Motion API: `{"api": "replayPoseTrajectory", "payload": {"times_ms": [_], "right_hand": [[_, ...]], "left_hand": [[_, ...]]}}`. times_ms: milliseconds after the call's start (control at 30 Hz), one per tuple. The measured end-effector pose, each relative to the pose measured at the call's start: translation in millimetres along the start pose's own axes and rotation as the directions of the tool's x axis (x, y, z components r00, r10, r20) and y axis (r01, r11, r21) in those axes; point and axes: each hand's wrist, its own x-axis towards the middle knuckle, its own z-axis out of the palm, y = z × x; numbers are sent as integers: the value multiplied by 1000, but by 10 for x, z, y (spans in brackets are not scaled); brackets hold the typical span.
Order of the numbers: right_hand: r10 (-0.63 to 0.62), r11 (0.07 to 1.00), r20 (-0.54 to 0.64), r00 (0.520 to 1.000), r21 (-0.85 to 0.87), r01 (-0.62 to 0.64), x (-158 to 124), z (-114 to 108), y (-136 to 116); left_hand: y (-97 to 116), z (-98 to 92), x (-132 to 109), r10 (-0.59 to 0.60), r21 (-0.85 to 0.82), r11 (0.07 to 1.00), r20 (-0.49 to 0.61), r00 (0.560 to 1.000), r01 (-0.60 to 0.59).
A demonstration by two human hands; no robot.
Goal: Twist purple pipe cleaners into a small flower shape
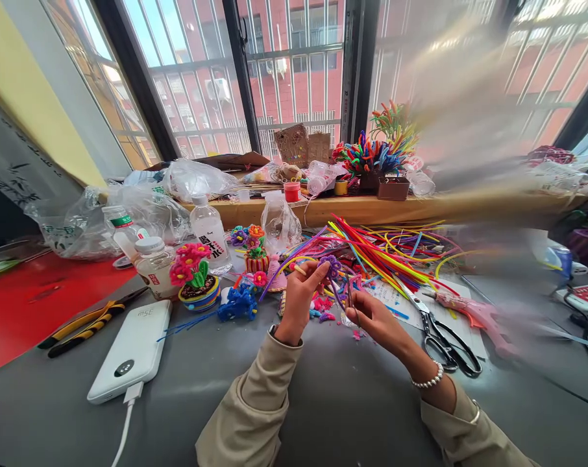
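Between the thumb and fingers of my left hand (298, 299) is a purple pipe-cleaner flower (331, 264), with a purple stem hanging down from it. My right hand (374, 319) is closed on small dark scissors (349, 290); their thin blades point up beside the flower, and the fingers partly cover the handles. Whether the blades touch the purple stem I cannot tell. Colourful fuzzy scraps (327, 316) lie under both hands. Left of them sit a blue pipe-cleaner piece (238, 302) and a small pot of pink flowers (195, 275).
Large scissors (444, 334) and a pink glue gun (474, 314) lie at the right. Loose pipe cleaners (381, 256) spread behind the hands. A white power bank (132, 350), pliers (92, 324) and bottles (209, 233) stand or lie at the left. A blurred shape covers the right side.
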Motion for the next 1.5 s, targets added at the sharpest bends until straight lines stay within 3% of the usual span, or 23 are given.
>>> {"api": "replayPoseTrajectory", "payload": {"times_ms": [167,333,500,1000,1500], "right_hand": [[-9,999,28,1000,-44,11,-6,34,7],[-17,999,37,999,-40,18,-15,51,-9],[-25,1000,67,997,-2,25,-17,58,-47],[-31,998,3,1000,-49,32,10,75,13],[6,997,-75,997,-70,-11,14,71,26]], "left_hand": [[-5,11,-9,119,56,992,-41,992,-117],[-13,32,-23,161,127,979,-27,987,-157],[-29,32,-23,163,160,974,-9,987,-159],[-9,49,-42,143,124,982,-24,989,-139],[-24,30,-18,71,-13,997,-85,994,-72]]}}
